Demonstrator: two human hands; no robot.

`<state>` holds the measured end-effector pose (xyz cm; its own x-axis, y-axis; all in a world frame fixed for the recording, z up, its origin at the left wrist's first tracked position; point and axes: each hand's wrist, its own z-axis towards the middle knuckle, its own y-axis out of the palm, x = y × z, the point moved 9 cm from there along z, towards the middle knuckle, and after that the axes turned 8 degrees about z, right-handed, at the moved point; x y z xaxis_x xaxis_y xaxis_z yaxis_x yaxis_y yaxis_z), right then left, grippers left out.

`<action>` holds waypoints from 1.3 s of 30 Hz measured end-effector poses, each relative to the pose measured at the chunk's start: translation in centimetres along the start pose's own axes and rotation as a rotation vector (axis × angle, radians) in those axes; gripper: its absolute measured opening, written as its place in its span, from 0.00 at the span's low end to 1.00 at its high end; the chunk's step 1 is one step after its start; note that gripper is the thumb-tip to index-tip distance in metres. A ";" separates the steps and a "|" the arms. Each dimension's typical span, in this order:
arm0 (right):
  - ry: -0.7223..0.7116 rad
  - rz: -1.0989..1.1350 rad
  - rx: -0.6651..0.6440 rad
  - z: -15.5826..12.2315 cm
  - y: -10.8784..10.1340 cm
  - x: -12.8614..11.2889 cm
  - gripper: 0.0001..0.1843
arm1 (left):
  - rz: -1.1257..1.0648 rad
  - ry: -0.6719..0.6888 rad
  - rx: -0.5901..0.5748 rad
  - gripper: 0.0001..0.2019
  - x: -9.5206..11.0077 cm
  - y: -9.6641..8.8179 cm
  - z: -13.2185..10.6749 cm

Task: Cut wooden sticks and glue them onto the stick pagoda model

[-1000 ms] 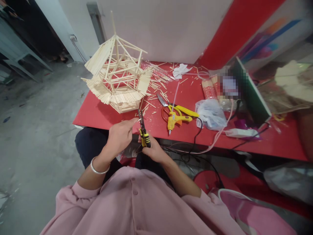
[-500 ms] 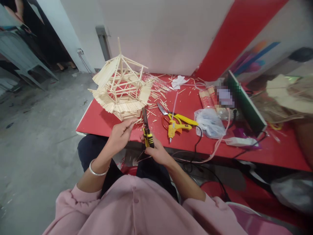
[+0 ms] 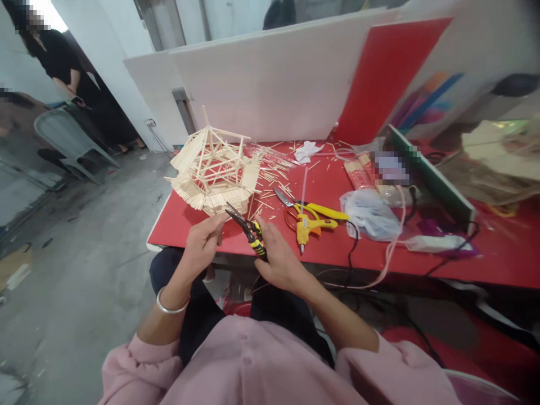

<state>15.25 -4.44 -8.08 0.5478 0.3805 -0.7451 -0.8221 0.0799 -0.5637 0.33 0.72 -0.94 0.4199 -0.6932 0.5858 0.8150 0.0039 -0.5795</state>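
Note:
My right hand [image 3: 276, 250] is wrapped round the black-and-yellow handles of a pair of pruning shears [image 3: 247, 225]. The slim dark blades are parted and point up and left, towards my left hand. My left hand [image 3: 203, 243] is at the table's front edge, its fingers pressed together; whatever they hold is too small or hidden to make out. Just beyond both hands stands a pavilion-shaped model of thin wooden sticks [image 3: 215, 194], with a slatted lower roof and a partly covered upper frame.
Right of my hands lie a yellow glue gun [image 3: 304, 228] and yellow-handled scissors [image 3: 284, 198]. Loose sticks [image 3: 274, 174] are scattered over the red table [image 3: 169, 225]. Further right are a plastic bag [image 3: 371, 216], cables and a green board [image 3: 430, 177]. A person [image 3: 70, 73] stands far left.
The shears have tilted left and their blades have come apart. My right hand has turned with them. The view has shifted, showing more of the background.

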 end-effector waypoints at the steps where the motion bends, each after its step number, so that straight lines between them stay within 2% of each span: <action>1: -0.014 -0.005 0.010 0.1 -0.1 -0.4 0.50 | 0.007 0.015 0.012 0.16 0.1 -0.2 0.0; 10: -0.061 -0.116 0.048 0.4 -0.4 -1.8 0.53 | 0.008 0.062 0.122 0.14 0.8 -1.2 -0.3; 14: -0.091 -0.103 0.051 0.3 -0.2 -1.8 0.53 | 0.033 0.078 0.129 0.15 0.7 -1.1 -0.3; 20: -0.086 -0.029 0.034 0.1 0.4 -1.3 0.41 | 0.036 0.105 0.184 0.16 1.0 -0.9 -0.6; 22: -0.089 -0.001 0.029 0.2 0.3 -1.4 0.40 | -0.020 0.077 0.201 0.15 0.6 -0.7 -0.7; 24: -0.096 -0.011 0.040 0.4 -0.2 -1.5 0.44 | -0.102 0.010 0.176 0.15 -0.2 -0.1 -0.8; 27: -0.104 -0.083 0.039 0.7 -0.9 -1.6 0.52 | -0.222 -0.113 0.077 0.14 -1.7 1.1 -0.9; 30: -0.118 -0.154 -0.005 0.8 -1.1 -1.4 0.55 | -0.292 -0.188 0.012 0.13 -2.5 1.6 -1.0; 34: -0.135 -0.231 -0.012 0.9 -1.1 -1.4 0.56 | -0.285 -0.215 -0.008 0.14 -2.3 1.4 -0.9; 39: -0.157 -0.288 -0.013 1.0 -0.8 -1.6 0.58 | -0.108 -0.162 0.026 0.16 -1.3 0.6 -0.8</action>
<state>14.91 -4.15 -6.06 0.7263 0.4817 -0.4903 -0.6339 0.1938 -0.7487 -0.05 1.05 -2.57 0.3862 -0.5653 0.7289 0.8681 -0.0443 -0.4943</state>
